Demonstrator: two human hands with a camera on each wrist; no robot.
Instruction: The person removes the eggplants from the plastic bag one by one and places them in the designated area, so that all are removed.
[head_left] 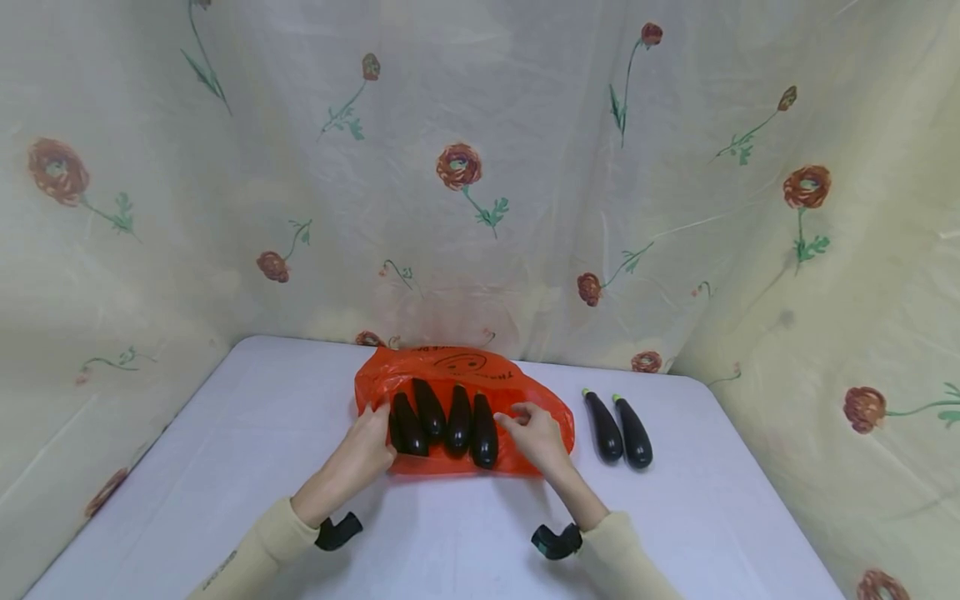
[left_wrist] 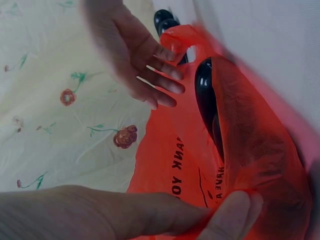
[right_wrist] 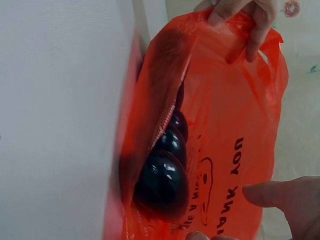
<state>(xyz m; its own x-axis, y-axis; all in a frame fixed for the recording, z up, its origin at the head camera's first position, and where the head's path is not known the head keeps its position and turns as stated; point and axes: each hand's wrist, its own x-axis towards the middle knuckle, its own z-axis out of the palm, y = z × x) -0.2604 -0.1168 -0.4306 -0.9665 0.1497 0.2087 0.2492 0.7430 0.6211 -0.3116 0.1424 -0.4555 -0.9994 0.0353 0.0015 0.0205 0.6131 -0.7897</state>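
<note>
A red plastic bag [head_left: 532,392] with black print lies on the table, its mouth spread open. Several dark eggplants [head_left: 459,421] lie side by side in it, as the right wrist view also shows their rounded ends [right_wrist: 162,182]. My left hand [head_left: 371,440] pinches the bag's left edge between thumb and fingers, close to the leftmost eggplant. Over the bag's right side is my right hand [head_left: 536,435], its fingers [left_wrist: 162,82] spread and relaxed near the bag's handle loop. Whether those fingertips touch the plastic I cannot tell.
Two more eggplants [head_left: 618,429] with green stem ends lie on the white table [head_left: 292,417] to the right of the bag. A flower-printed sheet [head_left: 525,208] hangs behind and beside the table. Black wrist mounts [head_left: 557,542] sit under both forearms.
</note>
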